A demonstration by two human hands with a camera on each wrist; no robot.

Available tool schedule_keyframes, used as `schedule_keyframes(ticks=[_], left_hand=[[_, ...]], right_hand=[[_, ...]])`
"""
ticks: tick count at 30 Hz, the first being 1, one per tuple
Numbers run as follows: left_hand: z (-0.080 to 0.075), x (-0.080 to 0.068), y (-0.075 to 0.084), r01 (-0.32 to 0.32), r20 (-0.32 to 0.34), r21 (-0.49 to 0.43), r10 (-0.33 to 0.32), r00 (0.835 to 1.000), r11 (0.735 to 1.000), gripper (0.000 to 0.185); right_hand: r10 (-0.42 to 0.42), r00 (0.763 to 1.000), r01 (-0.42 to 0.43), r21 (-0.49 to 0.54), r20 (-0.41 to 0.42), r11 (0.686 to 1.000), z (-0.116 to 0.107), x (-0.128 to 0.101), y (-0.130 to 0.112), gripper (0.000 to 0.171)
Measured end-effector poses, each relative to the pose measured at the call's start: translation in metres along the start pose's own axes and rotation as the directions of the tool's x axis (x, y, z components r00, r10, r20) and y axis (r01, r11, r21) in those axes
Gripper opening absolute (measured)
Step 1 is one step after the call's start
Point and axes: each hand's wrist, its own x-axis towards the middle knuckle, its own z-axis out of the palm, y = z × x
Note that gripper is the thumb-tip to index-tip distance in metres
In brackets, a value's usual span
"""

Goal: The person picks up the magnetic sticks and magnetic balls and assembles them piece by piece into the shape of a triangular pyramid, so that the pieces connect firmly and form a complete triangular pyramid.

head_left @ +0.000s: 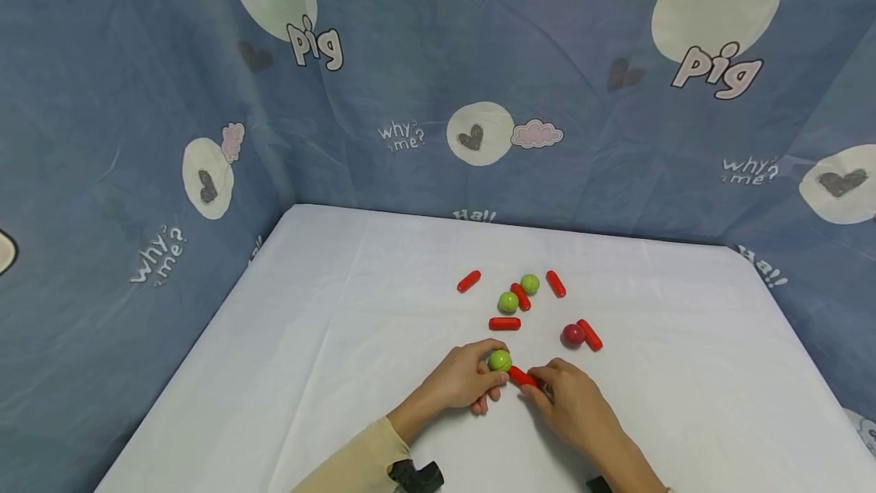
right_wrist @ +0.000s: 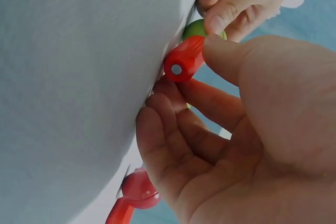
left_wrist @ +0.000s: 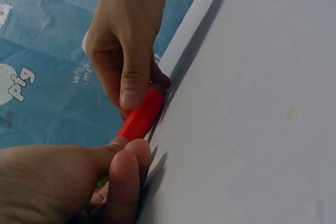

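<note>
My left hand (head_left: 468, 377) grips a green ball (head_left: 500, 361) between thumb and fingers, low over the white table. A red rod (head_left: 523, 377) runs from that ball toward my right hand (head_left: 576, 405), whose thumb and index finger pinch it. In the right wrist view the rod (right_wrist: 185, 59) shows a round silver disc in its near end, and its far end meets the green ball (right_wrist: 195, 29). The left wrist view shows the rod (left_wrist: 143, 115) between both hands, with the ball mostly hidden behind the left fingers.
Beyond the hands lie loose red rods, one at the left (head_left: 468, 281) and one at the right (head_left: 556, 284). Two green balls (head_left: 508, 302) sit beside another rod. A dark red ball (head_left: 573, 335) touches a rod at right. Blue printed cloth (head_left: 411, 59) stands behind the table (head_left: 383, 265).
</note>
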Motion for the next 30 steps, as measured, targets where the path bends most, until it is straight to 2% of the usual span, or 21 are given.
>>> schedule_keyframes(ticks=[6,12,17,20,24,30], left_hand=[[0.003,0.000,0.002,-0.009,-0.003,0.038,0.009,1.000,0.999,0.038],[0.009,0.001,0.006,-0.040,-0.013,0.155,0.043,0.999,0.987,0.042],[0.013,0.003,0.008,-0.108,-0.011,0.318,0.117,0.993,0.942,0.042],[0.015,0.004,0.008,-0.137,-0.017,0.381,0.155,0.988,0.914,0.041],[0.016,0.005,0.008,-0.139,-0.024,0.411,0.163,0.986,0.901,0.041],[0.015,0.004,0.008,-0.130,-0.023,0.421,0.154,0.988,0.898,0.042]], right_hand=[[-0.001,1.000,0.001,0.021,-0.007,1.000,0.001,0.001,0.000,0.032],[-0.020,1.000,0.020,0.037,-0.010,0.999,0.001,0.000,0.001,0.036],[-0.023,1.000,0.022,0.061,0.007,0.998,0.000,0.000,0.001,0.035],[-0.030,1.000,0.029,0.062,0.009,0.998,-0.001,0.000,0.001,0.030],[-0.047,0.999,0.047,0.057,0.002,0.997,-0.001,-0.001,0.001,0.024],[-0.058,0.998,0.057,0.044,0.000,0.997,-0.002,-0.002,0.001,0.021]])
